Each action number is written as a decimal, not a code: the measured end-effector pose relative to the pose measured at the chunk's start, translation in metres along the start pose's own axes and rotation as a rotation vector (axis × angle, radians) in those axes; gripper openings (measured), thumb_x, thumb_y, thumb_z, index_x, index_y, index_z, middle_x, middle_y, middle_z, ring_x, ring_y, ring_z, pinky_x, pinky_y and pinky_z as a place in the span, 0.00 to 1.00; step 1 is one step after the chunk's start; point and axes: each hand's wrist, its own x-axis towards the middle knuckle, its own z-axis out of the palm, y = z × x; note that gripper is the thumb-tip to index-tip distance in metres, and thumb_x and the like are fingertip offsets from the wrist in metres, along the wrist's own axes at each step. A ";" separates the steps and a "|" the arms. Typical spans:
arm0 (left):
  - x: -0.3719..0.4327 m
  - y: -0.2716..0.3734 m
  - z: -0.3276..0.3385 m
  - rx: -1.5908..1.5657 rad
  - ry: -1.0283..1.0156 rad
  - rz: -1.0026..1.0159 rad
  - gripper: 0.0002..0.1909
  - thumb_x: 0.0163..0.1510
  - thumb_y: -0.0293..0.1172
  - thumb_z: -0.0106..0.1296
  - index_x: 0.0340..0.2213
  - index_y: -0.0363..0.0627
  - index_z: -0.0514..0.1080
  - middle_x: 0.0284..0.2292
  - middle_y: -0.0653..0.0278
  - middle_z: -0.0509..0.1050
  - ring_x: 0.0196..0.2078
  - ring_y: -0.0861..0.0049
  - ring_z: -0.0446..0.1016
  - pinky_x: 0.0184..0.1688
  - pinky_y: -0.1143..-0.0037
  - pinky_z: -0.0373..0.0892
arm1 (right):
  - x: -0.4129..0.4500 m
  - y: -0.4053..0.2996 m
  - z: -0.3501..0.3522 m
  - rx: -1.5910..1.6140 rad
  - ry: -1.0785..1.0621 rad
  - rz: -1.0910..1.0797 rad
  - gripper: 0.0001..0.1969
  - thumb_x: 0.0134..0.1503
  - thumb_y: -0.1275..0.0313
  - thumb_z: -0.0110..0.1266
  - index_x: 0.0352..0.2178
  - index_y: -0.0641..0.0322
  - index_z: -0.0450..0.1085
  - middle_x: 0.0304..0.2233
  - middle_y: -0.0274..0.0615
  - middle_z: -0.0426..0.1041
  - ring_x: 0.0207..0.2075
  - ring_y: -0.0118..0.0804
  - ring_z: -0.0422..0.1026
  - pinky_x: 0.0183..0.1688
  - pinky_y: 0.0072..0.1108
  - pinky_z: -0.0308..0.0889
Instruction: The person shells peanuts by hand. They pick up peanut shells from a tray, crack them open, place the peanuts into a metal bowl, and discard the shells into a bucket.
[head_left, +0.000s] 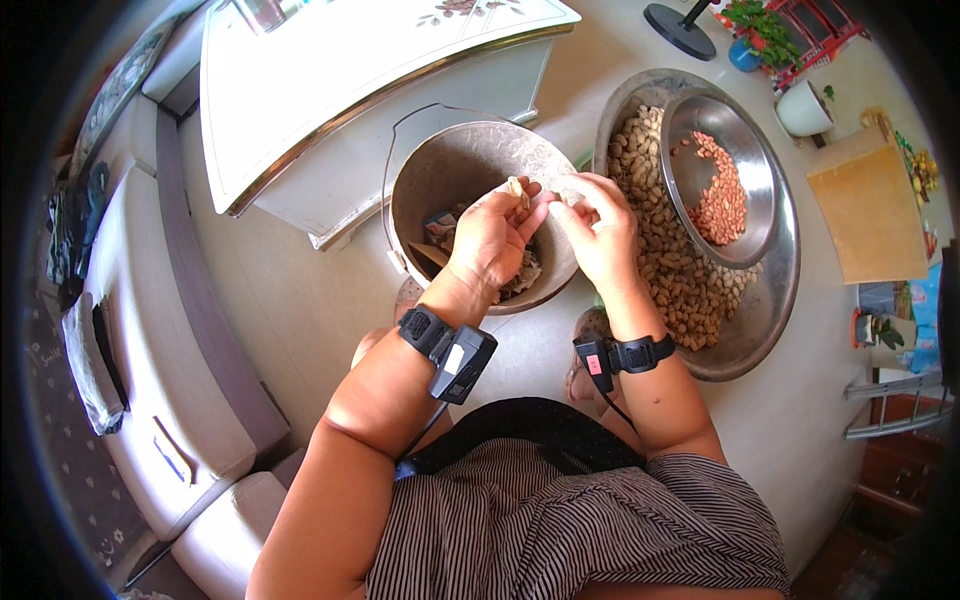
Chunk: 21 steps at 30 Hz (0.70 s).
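Over a metal bucket (465, 139) my left hand (491, 232) holds a peanut shell (517, 191) between its fingers. My right hand (600, 229) is beside it above the bucket's right rim, thumb and fingertips pinched near the left fingertips; whether anything small is between them is hidden. Scraps and shells (525, 277) lie inside the bucket. To the right, a wide metal basin (772, 315) holds many unshelled peanuts (675, 292). A smaller steel bowl (761, 180) rests in that basin, with shelled reddish peanuts (724, 195) in it.
A white table (375, 67) stands beyond the bucket. A pale sofa (165, 330) runs along the left. Potted plants (806, 109) and a cardboard box (870, 206) stand at the right. The person's feet are just below the bucket and basin.
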 end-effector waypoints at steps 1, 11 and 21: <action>0.000 0.001 -0.001 -0.006 -0.003 -0.017 0.11 0.57 0.25 0.37 0.38 0.33 0.65 0.36 0.56 0.70 0.40 0.70 0.70 0.47 0.73 0.69 | 0.000 -0.006 0.001 -0.108 -0.030 -0.054 0.11 0.46 0.80 0.57 0.35 0.65 0.71 0.34 0.39 0.71 0.28 0.25 0.71 0.28 0.14 0.67; 0.003 -0.009 -0.003 -0.028 -0.132 -0.025 0.13 0.55 0.20 0.31 0.39 0.34 0.65 0.37 0.56 0.69 0.39 0.70 0.69 0.43 0.72 0.68 | -0.004 -0.004 0.008 -0.280 -0.108 -0.301 0.14 0.44 0.76 0.58 0.36 0.61 0.70 0.32 0.45 0.71 0.31 0.45 0.72 0.34 0.27 0.70; 0.003 -0.018 -0.004 0.072 -0.169 -0.106 0.09 0.57 0.23 0.36 0.37 0.37 0.66 0.34 0.59 0.72 0.37 0.71 0.72 0.44 0.72 0.69 | -0.012 0.003 -0.009 -0.290 -0.136 -0.136 0.08 0.45 0.81 0.56 0.30 0.64 0.70 0.26 0.41 0.72 0.24 0.28 0.72 0.26 0.17 0.67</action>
